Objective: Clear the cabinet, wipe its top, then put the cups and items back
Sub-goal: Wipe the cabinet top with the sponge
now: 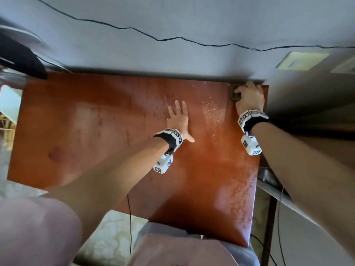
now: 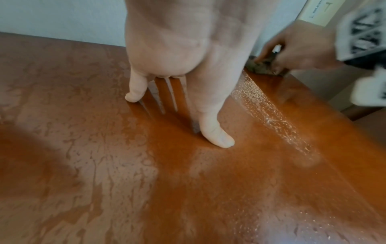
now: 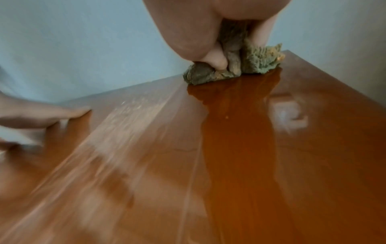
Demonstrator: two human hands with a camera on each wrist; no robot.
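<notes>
The right hand (image 1: pixel 249 96) clutches a soft, limp, probably damp rag (image 3: pixel 229 66), best gripped bunched; the left hand (image 1: pixel 177 121) lies flat, fingers spread, on the slick cabinet top (image 1: pixel 96 131).

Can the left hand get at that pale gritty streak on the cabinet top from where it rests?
Probably yes. The left hand lies flat on the cabinet top, the gritty streak is just beside it, and nothing lies between them; the right hand grips the cloth at the far corner.

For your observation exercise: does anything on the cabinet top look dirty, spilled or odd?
Yes. A pale gritty streak runs across the cabinet top between the left hand and the right hand, which grips a cloth. Cloudy blotches cover the left part.
</notes>
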